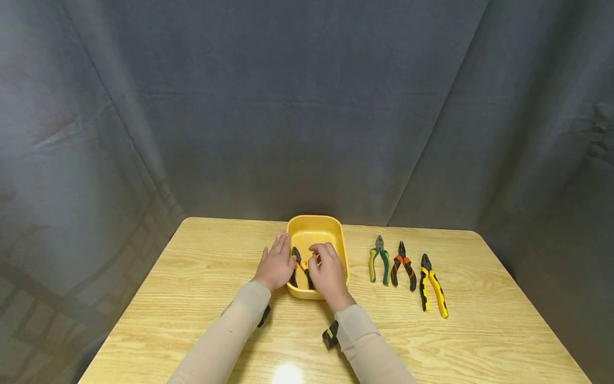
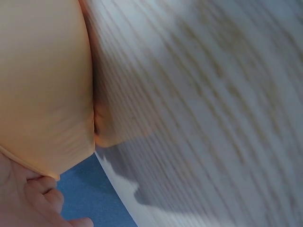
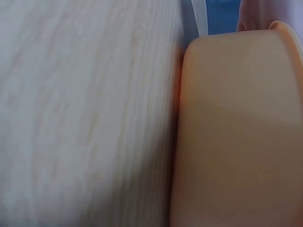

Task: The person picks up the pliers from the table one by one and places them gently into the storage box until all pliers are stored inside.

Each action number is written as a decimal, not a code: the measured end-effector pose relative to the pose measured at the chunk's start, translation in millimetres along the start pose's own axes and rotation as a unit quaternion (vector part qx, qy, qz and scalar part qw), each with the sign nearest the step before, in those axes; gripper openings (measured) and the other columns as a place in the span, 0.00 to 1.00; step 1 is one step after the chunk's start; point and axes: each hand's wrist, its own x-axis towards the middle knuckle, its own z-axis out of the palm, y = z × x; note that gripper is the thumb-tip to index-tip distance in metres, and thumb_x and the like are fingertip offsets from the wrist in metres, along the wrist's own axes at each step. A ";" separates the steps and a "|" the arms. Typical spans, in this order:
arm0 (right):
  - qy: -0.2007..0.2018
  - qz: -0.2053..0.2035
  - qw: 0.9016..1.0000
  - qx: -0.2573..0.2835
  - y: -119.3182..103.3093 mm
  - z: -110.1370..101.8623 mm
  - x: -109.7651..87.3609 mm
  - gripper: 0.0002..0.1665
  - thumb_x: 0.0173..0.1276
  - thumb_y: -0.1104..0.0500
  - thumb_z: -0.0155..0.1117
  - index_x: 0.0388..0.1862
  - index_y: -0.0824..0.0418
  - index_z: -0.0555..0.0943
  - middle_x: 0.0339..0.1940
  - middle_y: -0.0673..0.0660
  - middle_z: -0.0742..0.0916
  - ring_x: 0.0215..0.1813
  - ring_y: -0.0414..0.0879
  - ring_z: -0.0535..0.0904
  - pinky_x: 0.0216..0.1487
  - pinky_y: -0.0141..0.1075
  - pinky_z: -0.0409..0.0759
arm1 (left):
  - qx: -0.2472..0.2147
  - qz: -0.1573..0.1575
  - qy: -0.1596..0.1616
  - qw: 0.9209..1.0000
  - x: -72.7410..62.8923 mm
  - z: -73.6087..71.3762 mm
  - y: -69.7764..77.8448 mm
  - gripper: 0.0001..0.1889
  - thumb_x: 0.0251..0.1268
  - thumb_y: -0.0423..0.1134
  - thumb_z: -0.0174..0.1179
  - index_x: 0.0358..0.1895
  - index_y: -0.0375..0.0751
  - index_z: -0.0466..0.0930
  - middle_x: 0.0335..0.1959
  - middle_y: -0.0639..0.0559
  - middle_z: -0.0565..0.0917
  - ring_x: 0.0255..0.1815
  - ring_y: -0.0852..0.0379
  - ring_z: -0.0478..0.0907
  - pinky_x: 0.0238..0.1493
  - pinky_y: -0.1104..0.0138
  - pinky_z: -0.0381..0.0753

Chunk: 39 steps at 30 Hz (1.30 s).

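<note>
A pair of pliers (image 1: pixel 297 256) with dark jaws and black-and-orange handles lies in a yellow plastic bin (image 1: pixel 339 240). My left hand (image 1: pixel 276 266) rests along the bin's left rim, its fingers extended; some of them show beside the bin wall (image 2: pixel 47 85) in the left wrist view. Over the right side of the bin is my right hand (image 1: pixel 330 273), fingers bent loosely, with nothing visible between thumb and fingertips. It is close to the pliers' right handle and hides part of the bin floor. The right wrist view shows mostly the bin's outer side (image 3: pixel 236 123).
To the right of the bin lie green-handled pliers (image 1: pixel 386 266), orange-and-black needle-nose pliers (image 1: pixel 406 262) and yellow-and-black pliers (image 1: pixel 437 290). All rest on a wooden table (image 1: pixel 201 277). A grey curtain (image 1: pixel 288 106) stands behind the table's back edge.
</note>
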 end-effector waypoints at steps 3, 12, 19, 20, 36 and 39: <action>0.008 -0.023 1.000 0.000 1.5 -1.0 -2.7 0.09 0.66 0.70 0.60 0.43 0.64 0.83 0.35 0.55 0.80 0.32 0.44 0.77 0.32 0.34 0.82 | 0.002 0.000 0.001 1.000 0.7 1.1 0.3 0.33 0.83 0.47 0.42 0.82 0.35 0.47 0.83 0.44 0.50 0.83 0.47 0.42 0.78 0.41 0.46; 0.013 -0.054 0.998 -0.007 6.2 -7.3 -9.5 0.09 0.65 0.70 0.61 0.43 0.66 0.84 0.35 0.54 0.80 0.32 0.44 0.76 0.33 0.35 0.80 | -0.007 0.000 0.008 1.000 1.4 2.1 -0.3 0.33 0.82 0.47 0.43 0.81 0.35 0.49 0.83 0.44 0.50 0.83 0.47 0.43 0.78 0.41 0.46; 0.004 -0.047 0.999 0.006 14.2 -14.7 -14.2 0.10 0.65 0.71 0.60 0.43 0.67 0.83 0.36 0.55 0.80 0.35 0.45 0.77 0.35 0.38 0.82 | -0.016 0.003 0.008 1.000 2.7 3.6 -2.0 0.34 0.82 0.47 0.44 0.82 0.35 0.47 0.83 0.43 0.50 0.84 0.47 0.42 0.78 0.41 0.45; 0.004 -0.048 0.999 0.012 15.9 -16.0 -14.8 0.10 0.65 0.72 0.60 0.44 0.67 0.83 0.36 0.56 0.81 0.35 0.46 0.78 0.36 0.38 0.82 | -0.018 0.003 0.008 1.000 2.4 3.8 -2.0 0.34 0.82 0.47 0.44 0.82 0.35 0.47 0.83 0.43 0.50 0.84 0.47 0.42 0.78 0.41 0.45; -0.085 -0.011 0.992 0.091 42.9 -44.2 -15.5 0.13 0.69 0.70 0.62 0.50 0.62 0.84 0.42 0.51 0.82 0.42 0.44 0.80 0.45 0.44 0.82 | -0.031 0.002 0.006 1.000 0.8 4.4 -1.7 0.34 0.82 0.47 0.44 0.82 0.35 0.47 0.83 0.42 0.50 0.84 0.47 0.41 0.79 0.41 0.44; -0.092 -0.011 0.991 0.101 45.7 -48.0 -15.4 0.13 0.70 0.69 0.62 0.50 0.60 0.84 0.43 0.51 0.83 0.42 0.42 0.79 0.45 0.44 0.82 | -0.032 0.004 0.008 0.999 0.6 5.5 -2.3 0.34 0.82 0.47 0.44 0.82 0.34 0.47 0.83 0.42 0.50 0.84 0.47 0.42 0.78 0.41 0.44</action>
